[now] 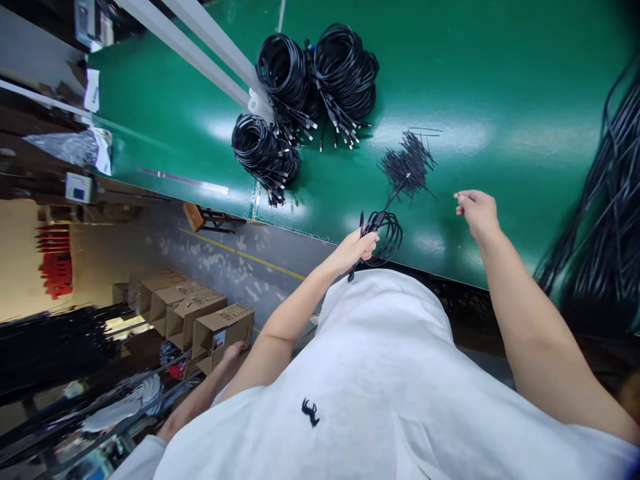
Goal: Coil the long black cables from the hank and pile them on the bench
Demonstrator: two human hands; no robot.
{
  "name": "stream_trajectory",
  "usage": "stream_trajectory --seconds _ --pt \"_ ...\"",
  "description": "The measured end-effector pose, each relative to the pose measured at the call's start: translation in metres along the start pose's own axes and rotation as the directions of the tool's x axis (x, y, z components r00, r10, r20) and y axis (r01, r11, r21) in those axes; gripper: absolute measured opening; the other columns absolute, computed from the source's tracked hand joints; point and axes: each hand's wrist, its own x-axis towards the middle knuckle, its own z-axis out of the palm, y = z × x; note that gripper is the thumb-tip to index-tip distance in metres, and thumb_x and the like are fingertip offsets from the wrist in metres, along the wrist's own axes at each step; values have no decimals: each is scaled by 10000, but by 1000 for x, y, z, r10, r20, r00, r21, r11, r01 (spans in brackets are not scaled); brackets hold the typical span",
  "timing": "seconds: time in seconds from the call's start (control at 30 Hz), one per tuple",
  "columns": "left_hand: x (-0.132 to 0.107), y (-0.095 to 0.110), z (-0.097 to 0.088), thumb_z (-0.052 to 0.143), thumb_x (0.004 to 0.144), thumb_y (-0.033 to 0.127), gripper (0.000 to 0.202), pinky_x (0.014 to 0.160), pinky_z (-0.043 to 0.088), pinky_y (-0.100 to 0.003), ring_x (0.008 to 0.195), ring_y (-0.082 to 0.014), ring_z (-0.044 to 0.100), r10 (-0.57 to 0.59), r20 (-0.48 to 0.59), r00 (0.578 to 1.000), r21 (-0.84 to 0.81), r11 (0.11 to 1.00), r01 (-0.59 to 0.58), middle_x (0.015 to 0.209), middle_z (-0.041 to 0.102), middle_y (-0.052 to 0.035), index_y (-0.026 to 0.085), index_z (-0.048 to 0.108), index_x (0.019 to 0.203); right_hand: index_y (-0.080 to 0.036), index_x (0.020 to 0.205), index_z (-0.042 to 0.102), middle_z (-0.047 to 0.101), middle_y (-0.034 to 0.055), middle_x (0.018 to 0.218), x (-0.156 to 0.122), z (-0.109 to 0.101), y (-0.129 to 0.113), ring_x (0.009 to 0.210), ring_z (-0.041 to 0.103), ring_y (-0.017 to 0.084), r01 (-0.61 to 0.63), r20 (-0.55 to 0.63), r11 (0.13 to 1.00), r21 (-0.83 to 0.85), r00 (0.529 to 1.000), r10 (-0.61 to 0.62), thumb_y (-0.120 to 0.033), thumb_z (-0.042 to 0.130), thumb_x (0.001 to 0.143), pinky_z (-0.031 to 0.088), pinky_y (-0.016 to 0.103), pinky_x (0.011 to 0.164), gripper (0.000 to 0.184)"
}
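Observation:
My left hand (356,249) is closed around a coiled black cable (393,239) at the table's near edge. One end of that cable reaches up to a pile of short, thin black ties (406,160), with a small metallic tip lying over them. To the right of the pile, my right hand (477,210) is raised above the green table with thumb and fingers pinched together. Whatever may be between those fingertips is too small to make out.
Several coiled black cable bundles (345,77) with metal plugs stand at the back. Long loose black cables (600,233) hang along the right side. A white post (220,50) slants over the table. Cardboard boxes (223,327) and another person's arm (205,387) are at lower left.

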Motion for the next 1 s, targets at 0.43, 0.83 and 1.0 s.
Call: stream_trajectory --seconds 0.43,0.83,1.0 --pt "-10 2 14 466 905 653 503 460 268 -210 453 -56 288 -44 287 957 -11 999 49 564 346 68 161 508 809 -239 854 385 603 125 1284 -146 58 -86 899 592 222 46 438 730 682 773 -459 -517 408 910 481 463 891 284" --pt "-30 4 18 562 885 586 456 507 268 -216 516 -48 328 167 106 980 121 976 -179 637 383 70 136 533 953 -178 901 616 600 11 763 -141 47 -43 625 547 120 177 312 921 349 904 -292 -548 601 839 452 258 616 375" --pt "-29 -5 26 536 895 587 434 507 287 -205 505 -40 367 107 195 975 160 977 -139 632 411 73 184 404 803 -174 686 533 451 -47 549 -143 72 -46 490 360 71 -29 428 893 448 884 -187 -537 645 747 290 225 488 385"
